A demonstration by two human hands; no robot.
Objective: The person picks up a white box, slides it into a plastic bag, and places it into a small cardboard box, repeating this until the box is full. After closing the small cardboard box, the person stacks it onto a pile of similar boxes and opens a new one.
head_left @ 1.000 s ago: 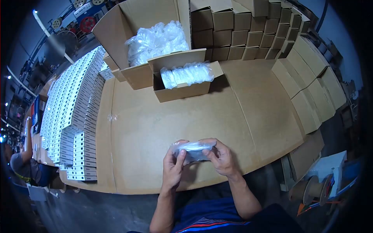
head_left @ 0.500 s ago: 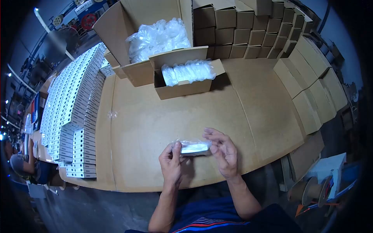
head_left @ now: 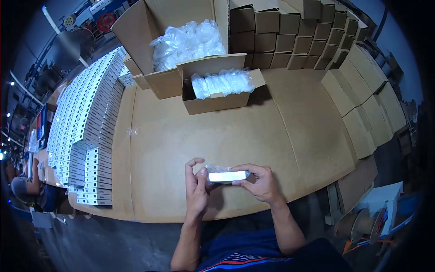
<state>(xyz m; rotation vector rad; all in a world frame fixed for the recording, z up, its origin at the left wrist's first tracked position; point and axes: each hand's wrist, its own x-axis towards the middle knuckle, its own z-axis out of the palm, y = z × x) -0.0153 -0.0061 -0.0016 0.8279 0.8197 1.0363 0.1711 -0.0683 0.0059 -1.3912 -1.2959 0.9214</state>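
A slim white box (head_left: pixel 226 177) in a clear plastic bag is held level above the near part of the table. My right hand (head_left: pixel 263 183) pinches its right end between thumb and fingers. At the left end, my left hand (head_left: pixel 196 192) has its index finger raised and spread away from the thumb, the thumb beside the crinkled plastic. Whether its lower fingers touch the package is hidden. Beyond my hands, a small open carton (head_left: pixel 215 106) holds a row of plastic-wrapped packages (head_left: pixel 222 84).
Behind the small carton, a large open carton (head_left: pixel 167 84) is heaped with clear plastic bags (head_left: pixel 188 45). White boxes (head_left: pixel 86 122) are stacked along the left. Brown cartons (head_left: pixel 285 41) line the back and right of the cardboard-covered table (head_left: pixel 204 140). A person (head_left: pixel 31 186) sits far left.
My right hand has closed on the right end of the package. My left hand has loosened, its index finger lifting away. The white box face now shows more plainly.
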